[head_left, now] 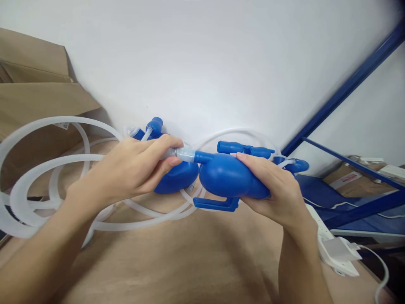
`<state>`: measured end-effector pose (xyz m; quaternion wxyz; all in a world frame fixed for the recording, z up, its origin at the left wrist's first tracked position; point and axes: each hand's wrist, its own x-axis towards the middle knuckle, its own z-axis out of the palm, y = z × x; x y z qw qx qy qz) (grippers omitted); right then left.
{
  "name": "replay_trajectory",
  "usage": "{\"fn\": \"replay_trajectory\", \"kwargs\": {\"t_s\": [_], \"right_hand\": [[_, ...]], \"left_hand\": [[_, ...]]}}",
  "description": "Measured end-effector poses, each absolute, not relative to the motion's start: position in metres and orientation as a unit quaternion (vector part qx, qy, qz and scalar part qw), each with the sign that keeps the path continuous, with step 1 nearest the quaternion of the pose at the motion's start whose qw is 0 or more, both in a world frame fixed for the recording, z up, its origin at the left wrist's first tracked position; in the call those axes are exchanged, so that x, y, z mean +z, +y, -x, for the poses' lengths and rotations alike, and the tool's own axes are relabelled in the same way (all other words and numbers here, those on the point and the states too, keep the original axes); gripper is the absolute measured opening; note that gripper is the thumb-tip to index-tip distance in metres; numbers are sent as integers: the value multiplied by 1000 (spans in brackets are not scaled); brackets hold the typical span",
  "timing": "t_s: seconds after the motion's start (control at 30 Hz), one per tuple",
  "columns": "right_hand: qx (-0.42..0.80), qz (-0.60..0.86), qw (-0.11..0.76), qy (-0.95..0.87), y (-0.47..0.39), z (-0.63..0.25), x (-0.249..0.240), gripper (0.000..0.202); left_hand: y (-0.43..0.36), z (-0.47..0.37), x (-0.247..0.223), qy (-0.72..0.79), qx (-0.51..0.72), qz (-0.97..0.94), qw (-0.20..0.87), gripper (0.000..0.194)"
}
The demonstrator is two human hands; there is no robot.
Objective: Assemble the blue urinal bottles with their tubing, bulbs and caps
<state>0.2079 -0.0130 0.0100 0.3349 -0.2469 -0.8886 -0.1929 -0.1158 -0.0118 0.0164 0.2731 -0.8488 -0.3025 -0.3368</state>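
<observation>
My right hand (280,192) is wrapped around the rounded end of a blue bulb-shaped plastic vessel (226,173) with a narrow spout and a bar-like handle (215,204) below. My left hand (136,164) pinches a translucent hose end (185,154), which is fitted around the tip of the spout. The vessel is held above the table, its spout pointing left. Behind my left hand lies a second blue vessel (177,177), partly covered. Past my right fingers are blue tubular pieces (247,148), beside another blue part (296,165).
Loops of white translucent hose (47,162) spread over the wooden table (177,261) on the left. An open cardboard box (34,97) stands behind them. At right are a white power strip (341,266) with a plugged-in charger (340,249) and a blue metal frame (344,90). A white wall (202,63) rises behind.
</observation>
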Motion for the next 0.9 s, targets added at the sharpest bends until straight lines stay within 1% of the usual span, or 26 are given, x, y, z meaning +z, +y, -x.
{"fn": "replay_trajectory", "kwargs": {"t_s": [0.13,0.2,0.3,0.43,0.53,0.6,0.77,0.9], "right_hand": [[-218,256,322,-885,-14,-208,6,86],[-234,263,312,-882,-15,-207,6,86],[-270,261,300,-877,-16,-208,8,86],[-327,244,313,-858,-18,-212,10,85],[-345,235,320,-850,-17,-213,8,84],[-366,223,328,-842,-15,-211,5,80],[-429,172,340,-819,-7,-204,0,62],[-420,183,345,-819,-7,-202,-3,60]], "left_hand": [[-8,113,15,-290,-313,849,311,32],[-6,113,14,-296,-302,859,289,38],[-7,111,14,-309,-285,886,194,41],[-12,105,15,-307,-305,901,30,36],[-15,101,16,-299,-333,892,-56,37],[-14,99,17,-296,-330,890,-109,40],[-13,97,21,-321,-278,885,-188,40],[-18,96,25,-331,-263,876,-234,43]]}}
